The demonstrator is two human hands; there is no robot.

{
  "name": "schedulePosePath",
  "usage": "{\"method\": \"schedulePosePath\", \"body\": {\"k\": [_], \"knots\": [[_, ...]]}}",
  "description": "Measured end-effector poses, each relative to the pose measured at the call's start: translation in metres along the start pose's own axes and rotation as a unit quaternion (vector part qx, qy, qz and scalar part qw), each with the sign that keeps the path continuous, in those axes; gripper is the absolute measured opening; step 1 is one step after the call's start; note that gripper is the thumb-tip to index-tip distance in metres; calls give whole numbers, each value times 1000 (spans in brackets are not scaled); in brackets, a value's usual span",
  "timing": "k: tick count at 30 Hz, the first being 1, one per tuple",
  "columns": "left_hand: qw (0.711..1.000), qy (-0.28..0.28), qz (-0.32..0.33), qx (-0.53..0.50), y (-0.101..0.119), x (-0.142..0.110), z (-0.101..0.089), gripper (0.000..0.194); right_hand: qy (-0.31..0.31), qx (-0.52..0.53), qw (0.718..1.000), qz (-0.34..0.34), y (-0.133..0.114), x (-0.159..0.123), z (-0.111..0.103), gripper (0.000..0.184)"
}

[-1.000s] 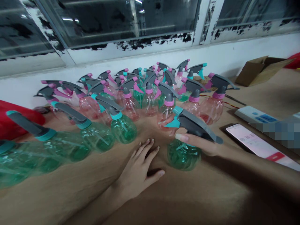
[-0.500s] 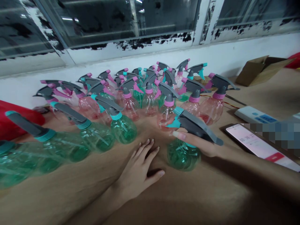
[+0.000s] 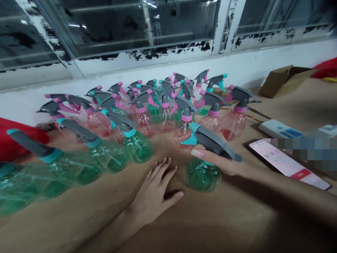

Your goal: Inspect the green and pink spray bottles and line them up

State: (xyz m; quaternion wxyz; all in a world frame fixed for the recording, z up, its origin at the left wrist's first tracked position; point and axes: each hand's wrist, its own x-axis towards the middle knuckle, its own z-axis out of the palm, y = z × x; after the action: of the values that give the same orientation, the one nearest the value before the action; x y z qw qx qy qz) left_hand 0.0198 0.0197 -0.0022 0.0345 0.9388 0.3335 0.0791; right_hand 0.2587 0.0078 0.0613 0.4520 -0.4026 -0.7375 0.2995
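My right hand (image 3: 221, 160) is closed around the neck and trigger head of a green spray bottle (image 3: 203, 177), which has a grey and teal sprayer. The bottle is upright on or just over the tabletop; I cannot tell which. My left hand (image 3: 155, 191) lies flat on the brown table (image 3: 210, 221), fingers stretched out, holding nothing. Just beyond its fingertips stands another green spray bottle (image 3: 138, 146). A pink spray bottle (image 3: 184, 130) is directly behind the one in my right hand, partly hidden by it.
Several pink and green spray bottles (image 3: 146, 123) crowd toward the wall, with more green ones (image 3: 73, 167) at left. A phone (image 3: 286, 163) showing a timer, a white device (image 3: 279, 130) and an open cardboard box (image 3: 284, 82) lie at right. Red material (image 3: 21, 137) sits far left.
The view has shifted slightly. A finger of my right hand now shows reaching forward beside the teal trigger. My left hand and the other bottles stay in place.
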Motion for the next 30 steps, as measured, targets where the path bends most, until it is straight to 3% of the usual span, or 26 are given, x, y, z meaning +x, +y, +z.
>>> {"method": "schedulePosePath", "body": {"k": [9, 13, 17, 20, 25, 30], "knots": [[1000, 4, -2, -2, -1, 0, 1, 62, 53, -1, 998, 22, 18, -5, 2, 30], [1000, 11, -2, -7, -1, 1, 2, 63, 54, -11, 998, 19, 3, -7, -2, 29], [1000, 8, -1, -1, -2, 2, 2, 63, 42, -58, 997, 37, -20, -12, -8, 60], [1000, 4, -2, 2, -2, 2, 1, 62, 67, -122, 990, 22, -20, -24, -9, 76], [1000, 18, 0, 0, -2, 0, 1, 60, 106, -234, 966, 26, -7, -49, -5, 66], [999, 36, -11, 16, -1, -9, 4, 56, 119, -259, 958, 35, -3, -52, 2, 59]]}}
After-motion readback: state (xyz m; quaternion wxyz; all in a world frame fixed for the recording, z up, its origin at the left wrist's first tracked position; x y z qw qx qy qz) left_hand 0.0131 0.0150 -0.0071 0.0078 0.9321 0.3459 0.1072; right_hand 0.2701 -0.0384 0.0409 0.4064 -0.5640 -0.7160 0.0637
